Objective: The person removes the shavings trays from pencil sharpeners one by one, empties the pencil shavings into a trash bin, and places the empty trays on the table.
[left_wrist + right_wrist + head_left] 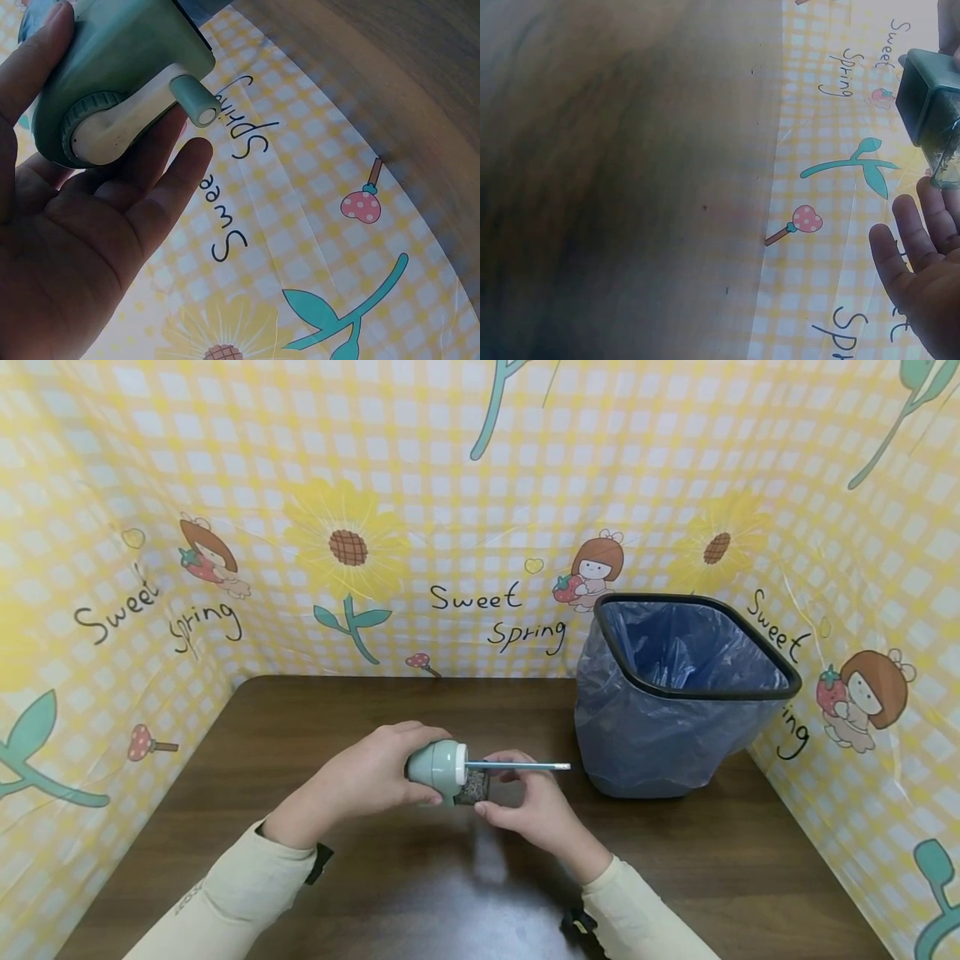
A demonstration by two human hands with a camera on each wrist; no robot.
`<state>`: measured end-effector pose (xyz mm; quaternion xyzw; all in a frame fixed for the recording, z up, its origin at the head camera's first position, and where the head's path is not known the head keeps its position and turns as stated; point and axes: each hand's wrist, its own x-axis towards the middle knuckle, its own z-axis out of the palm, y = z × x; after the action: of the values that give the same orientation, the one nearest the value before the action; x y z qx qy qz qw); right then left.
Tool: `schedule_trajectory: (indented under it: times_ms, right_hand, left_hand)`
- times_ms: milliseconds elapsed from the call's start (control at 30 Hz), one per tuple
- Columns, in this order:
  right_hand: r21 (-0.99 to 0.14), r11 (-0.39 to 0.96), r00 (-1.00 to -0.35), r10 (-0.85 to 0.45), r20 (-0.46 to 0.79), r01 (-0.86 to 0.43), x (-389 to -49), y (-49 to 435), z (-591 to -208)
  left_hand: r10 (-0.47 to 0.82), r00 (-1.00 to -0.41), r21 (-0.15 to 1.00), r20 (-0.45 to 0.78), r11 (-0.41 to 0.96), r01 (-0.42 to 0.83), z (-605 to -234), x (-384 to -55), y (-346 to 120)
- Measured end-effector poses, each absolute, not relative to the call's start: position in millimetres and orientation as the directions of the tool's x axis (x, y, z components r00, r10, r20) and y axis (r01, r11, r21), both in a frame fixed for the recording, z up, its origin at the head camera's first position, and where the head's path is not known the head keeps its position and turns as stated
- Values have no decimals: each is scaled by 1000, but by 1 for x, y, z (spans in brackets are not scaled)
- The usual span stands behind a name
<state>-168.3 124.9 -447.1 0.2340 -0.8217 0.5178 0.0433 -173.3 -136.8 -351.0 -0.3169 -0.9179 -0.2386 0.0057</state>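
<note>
A green hand-crank pencil sharpener [435,766] lies tipped sideways above the table, gripped around its body by my left hand [367,777]. Its pale crank arm with a green knob [196,101] shows in the left wrist view. A blue pencil [521,766] sticks out of its white front ring, pointing right. Below the pencil is the clear shavings drawer [472,787], with dark shavings inside. My right hand [546,810] pinches this drawer between thumb and fingers. In the right wrist view, fingertips [928,187] touch the drawer's end; the thumb is out of sight there.
On the right of the dark wooden table [315,893] stands a waste bin [645,747] with a black rim and a bluish plastic liner. Yellow checked cloth [450,510] walls the table in at the back and both sides.
</note>
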Motion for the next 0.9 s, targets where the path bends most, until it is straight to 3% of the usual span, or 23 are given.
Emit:
schedule_trajectory:
  times_ms: [900]
  right_hand:
    - [-824, 330, -872, -343, 349, -460, -174, 130, -448]
  left_hand:
    - [579, -795, 422, 180, 685, 594, -348, -175, -139]
